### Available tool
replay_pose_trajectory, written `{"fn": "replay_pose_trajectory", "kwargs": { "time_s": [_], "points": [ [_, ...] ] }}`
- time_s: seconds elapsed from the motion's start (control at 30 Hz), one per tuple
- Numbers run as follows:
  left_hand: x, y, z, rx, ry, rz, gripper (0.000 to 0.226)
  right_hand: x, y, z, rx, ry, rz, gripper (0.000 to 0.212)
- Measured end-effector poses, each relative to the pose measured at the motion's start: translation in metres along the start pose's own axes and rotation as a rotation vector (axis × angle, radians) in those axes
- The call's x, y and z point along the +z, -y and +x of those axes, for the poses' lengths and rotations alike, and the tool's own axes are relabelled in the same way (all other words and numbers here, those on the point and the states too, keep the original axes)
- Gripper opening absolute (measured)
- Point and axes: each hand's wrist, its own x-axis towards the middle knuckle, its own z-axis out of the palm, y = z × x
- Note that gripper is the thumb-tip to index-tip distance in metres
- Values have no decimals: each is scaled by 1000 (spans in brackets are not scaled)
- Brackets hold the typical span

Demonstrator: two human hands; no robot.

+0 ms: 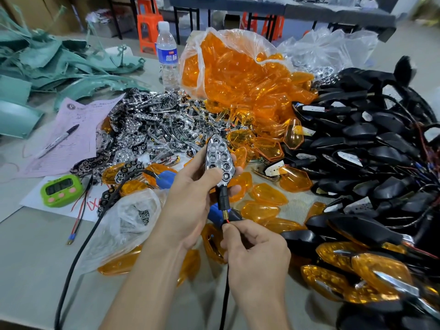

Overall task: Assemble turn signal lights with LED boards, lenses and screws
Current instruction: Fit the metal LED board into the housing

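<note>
My left hand (190, 201) grips a turn signal housing (220, 160) upright above the table, its chrome reflector facing me and the thumb pressing its lower part. Below it, my right hand (256, 246) pinches the red and black wires (226, 222) coming out of the housing's black stem (223, 198). Loose orange lenses (259, 210) lie on the table around both hands. A heap of chrome reflectors (152, 125) lies behind, left of centre. Black housings (371, 148) with wires are piled on the right.
A clear bag of orange lenses (228, 65) stands at the back beside a water bottle (167, 55). A green timer (60, 190), a marker (58, 140) on pink paper and a small bag of screws (133, 217) lie at the left. Finished amber lights (357, 275) sit at right front.
</note>
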Motion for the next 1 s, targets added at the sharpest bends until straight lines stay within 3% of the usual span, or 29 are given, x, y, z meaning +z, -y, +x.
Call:
{"fn": "replay_pose_trajectory", "kwargs": {
  "time_s": [0.23, 0.47, 0.67, 0.87, 1.0],
  "points": [
    [0, 0, -2, -5, 70, -19, 35, -2, 2, 1, 61, 11, 86, 26],
    [0, 0, 0, 17, 19, -4, 34, -5, 3, 5, -2, 43, 155, 25],
    [-1, 2, -2, 34, 5, -72, 36, -14, 1, 14, -11, 240, 266, 30],
    [-6, 4, 0, 16, 76, -89, 59, -22, 2, 20, 166, 461, 573, 42],
    [-11, 5, 2, 41, 130, -36, 66, -21, 1, 23, 137, 456, 528, 42]
  ]
}}
